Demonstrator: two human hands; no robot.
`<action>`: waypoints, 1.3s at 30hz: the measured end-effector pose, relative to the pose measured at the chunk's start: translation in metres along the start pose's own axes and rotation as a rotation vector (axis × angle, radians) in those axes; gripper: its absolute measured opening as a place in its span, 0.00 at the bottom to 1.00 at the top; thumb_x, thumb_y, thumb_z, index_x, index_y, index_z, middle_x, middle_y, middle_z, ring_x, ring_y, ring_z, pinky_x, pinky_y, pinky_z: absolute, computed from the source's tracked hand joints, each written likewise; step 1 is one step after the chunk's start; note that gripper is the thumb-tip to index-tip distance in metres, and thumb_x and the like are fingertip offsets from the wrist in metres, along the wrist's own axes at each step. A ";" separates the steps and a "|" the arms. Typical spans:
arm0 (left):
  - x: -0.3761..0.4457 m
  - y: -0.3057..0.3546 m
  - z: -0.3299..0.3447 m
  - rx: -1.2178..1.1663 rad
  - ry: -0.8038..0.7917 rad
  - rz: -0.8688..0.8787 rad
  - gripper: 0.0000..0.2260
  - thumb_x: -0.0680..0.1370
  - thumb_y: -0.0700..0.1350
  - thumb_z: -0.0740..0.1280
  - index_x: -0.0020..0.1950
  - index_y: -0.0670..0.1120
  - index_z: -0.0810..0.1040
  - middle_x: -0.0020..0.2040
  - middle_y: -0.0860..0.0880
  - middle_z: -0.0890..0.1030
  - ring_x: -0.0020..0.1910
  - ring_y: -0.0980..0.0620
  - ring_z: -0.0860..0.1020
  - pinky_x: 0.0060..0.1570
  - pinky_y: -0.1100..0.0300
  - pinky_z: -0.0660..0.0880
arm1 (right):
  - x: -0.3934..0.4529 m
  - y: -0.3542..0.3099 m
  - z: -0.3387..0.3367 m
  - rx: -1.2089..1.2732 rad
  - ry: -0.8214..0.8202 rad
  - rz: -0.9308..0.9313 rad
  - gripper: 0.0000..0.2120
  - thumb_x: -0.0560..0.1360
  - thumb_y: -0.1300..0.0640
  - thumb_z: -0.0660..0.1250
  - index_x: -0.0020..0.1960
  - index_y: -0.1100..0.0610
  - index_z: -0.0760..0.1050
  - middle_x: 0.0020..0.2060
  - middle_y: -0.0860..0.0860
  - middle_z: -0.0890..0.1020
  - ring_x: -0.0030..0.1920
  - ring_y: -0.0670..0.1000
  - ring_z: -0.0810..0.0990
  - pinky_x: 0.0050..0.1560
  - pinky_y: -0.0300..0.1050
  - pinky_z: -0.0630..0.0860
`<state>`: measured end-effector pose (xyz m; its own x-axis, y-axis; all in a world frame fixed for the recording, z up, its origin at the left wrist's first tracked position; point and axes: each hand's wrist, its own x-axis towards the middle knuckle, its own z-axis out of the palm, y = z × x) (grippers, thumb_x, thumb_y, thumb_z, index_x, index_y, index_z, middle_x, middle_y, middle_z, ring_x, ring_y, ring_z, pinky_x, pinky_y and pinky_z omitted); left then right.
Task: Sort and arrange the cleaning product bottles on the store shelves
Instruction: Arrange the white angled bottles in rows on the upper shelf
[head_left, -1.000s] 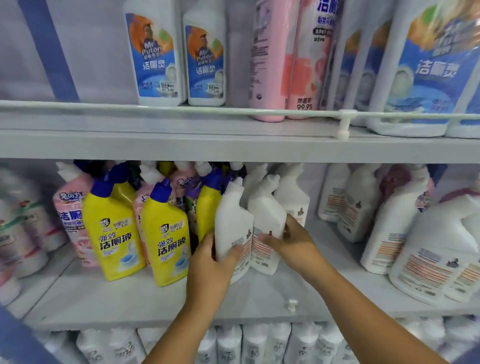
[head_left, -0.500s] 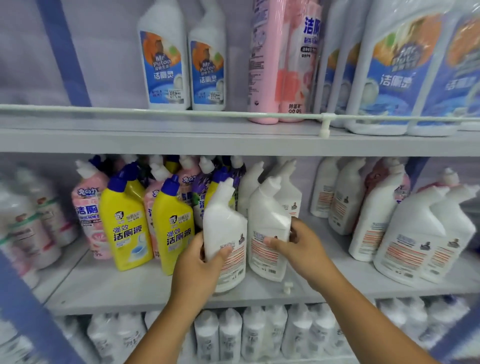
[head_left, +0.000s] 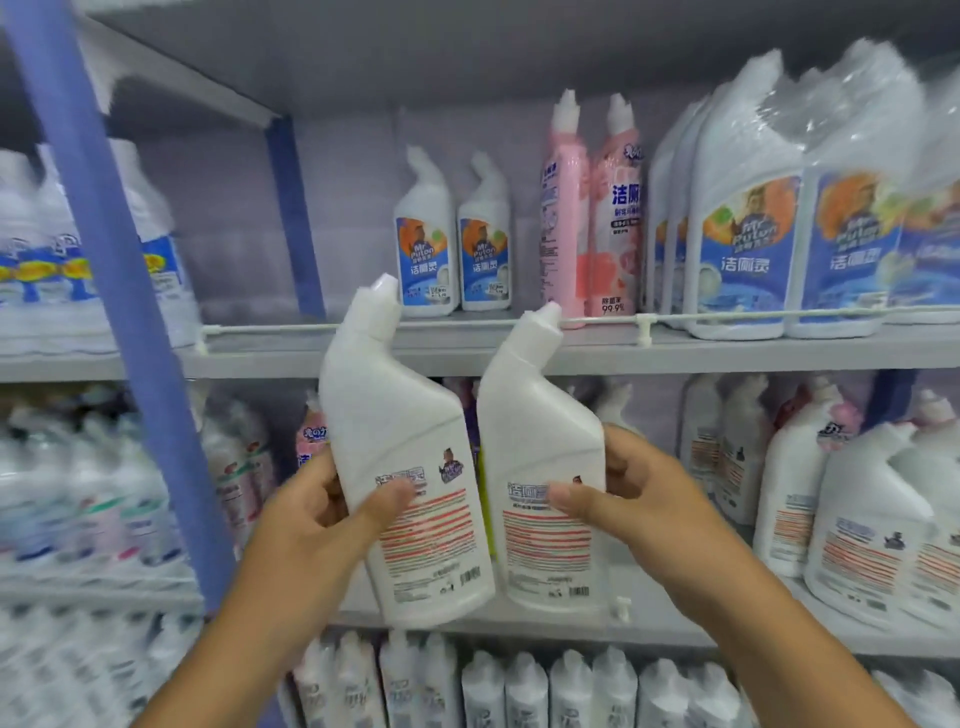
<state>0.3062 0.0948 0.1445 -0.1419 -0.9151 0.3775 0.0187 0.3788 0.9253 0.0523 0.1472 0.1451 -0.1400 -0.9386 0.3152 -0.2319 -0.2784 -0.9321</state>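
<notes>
Bottles in hand: my left hand (head_left: 311, 525) gripped one white bottle (head_left: 400, 467), my right hand (head_left: 628, 499) gripped the other white bottle (head_left: 545, 467), both held in the air in front of the middle shelf (head_left: 675, 618), back labels facing me, spouts tipped right. Judgement: target was the gap on the upper shelf (head_left: 519, 353) beside the two matching blue-label bottles (head_left: 452, 244). Best to turn each so the front label showed, clear the guard rail (head_left: 467, 323), set down upright, touching its neighbour
</notes>
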 end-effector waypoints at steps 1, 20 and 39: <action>0.005 0.016 -0.005 0.000 -0.007 0.023 0.21 0.62 0.60 0.79 0.52 0.54 0.84 0.49 0.52 0.88 0.47 0.51 0.87 0.41 0.59 0.84 | 0.001 -0.015 -0.001 0.017 -0.011 -0.031 0.19 0.72 0.58 0.76 0.62 0.49 0.79 0.53 0.46 0.87 0.54 0.47 0.86 0.56 0.51 0.82; 0.267 0.115 -0.047 0.181 -0.221 0.084 0.10 0.79 0.46 0.72 0.59 0.46 0.80 0.46 0.50 0.88 0.42 0.52 0.87 0.40 0.55 0.81 | 0.194 -0.149 0.016 -0.107 0.168 -0.139 0.11 0.78 0.56 0.72 0.60 0.55 0.80 0.49 0.51 0.88 0.50 0.53 0.88 0.55 0.56 0.82; 0.374 0.067 -0.041 0.311 -0.392 0.026 0.12 0.77 0.48 0.75 0.59 0.52 0.78 0.48 0.51 0.88 0.47 0.51 0.87 0.43 0.54 0.84 | 0.303 -0.126 0.027 -0.337 0.235 0.201 0.15 0.77 0.59 0.73 0.61 0.61 0.75 0.55 0.57 0.85 0.54 0.58 0.85 0.60 0.58 0.81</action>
<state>0.2947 -0.2281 0.3492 -0.5079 -0.8063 0.3031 -0.2601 0.4790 0.8384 0.0646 -0.1079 0.3530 -0.4197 -0.8848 0.2025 -0.4729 0.0227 -0.8808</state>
